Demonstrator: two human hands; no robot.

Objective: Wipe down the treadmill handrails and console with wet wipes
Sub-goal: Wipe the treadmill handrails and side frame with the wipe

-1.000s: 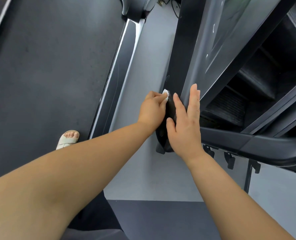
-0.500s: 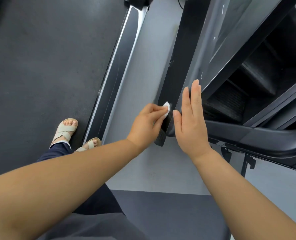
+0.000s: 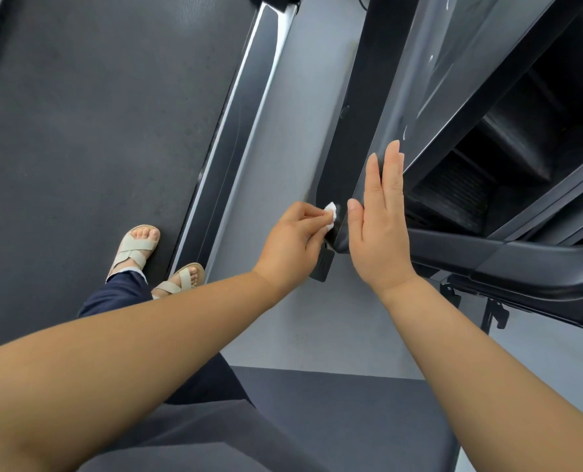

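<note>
My left hand pinches a small white wet wipe and holds it against the lower end of the treadmill's black upright panel. My right hand lies flat with straight fingers on the grey face of the same panel, just right of the wipe. A black handrail runs off to the right from under my right hand. Most of the wipe is hidden inside my left fingers.
The dark treadmill belt fills the left, edged by a shiny side rail. My sandalled feet stand on the belt near that rail. Grey floor lies between the rail and the panel. A dark recess opens at right.
My left hand has slid the wipe down the black panel to its bottom corner. The view has tilted, and both feet show now. My right hand stays flat on the panel.
</note>
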